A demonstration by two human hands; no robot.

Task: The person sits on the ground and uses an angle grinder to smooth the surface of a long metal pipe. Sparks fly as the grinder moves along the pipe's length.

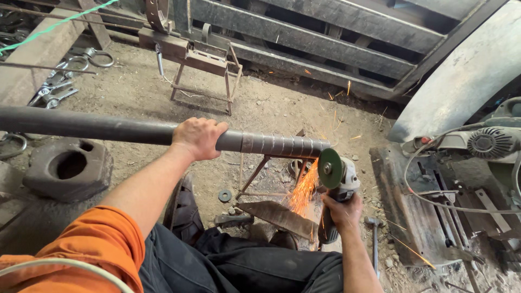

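Grinding underway: left hand [199, 137] wrapped around steel pipe [108, 129], right hand [342, 209] clenching angle grinder [339, 179] at pipe end, sparks [304, 190] flying; probably steady pressure needed next.

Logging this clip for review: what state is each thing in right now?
Left hand: gripping the pipe from above.
Right hand: gripping the grinder.
Pipe: horizontal, its end on a stand.
Grinder: running, disc at the pipe's end, sparks falling.
Hammer: lying on the ground.
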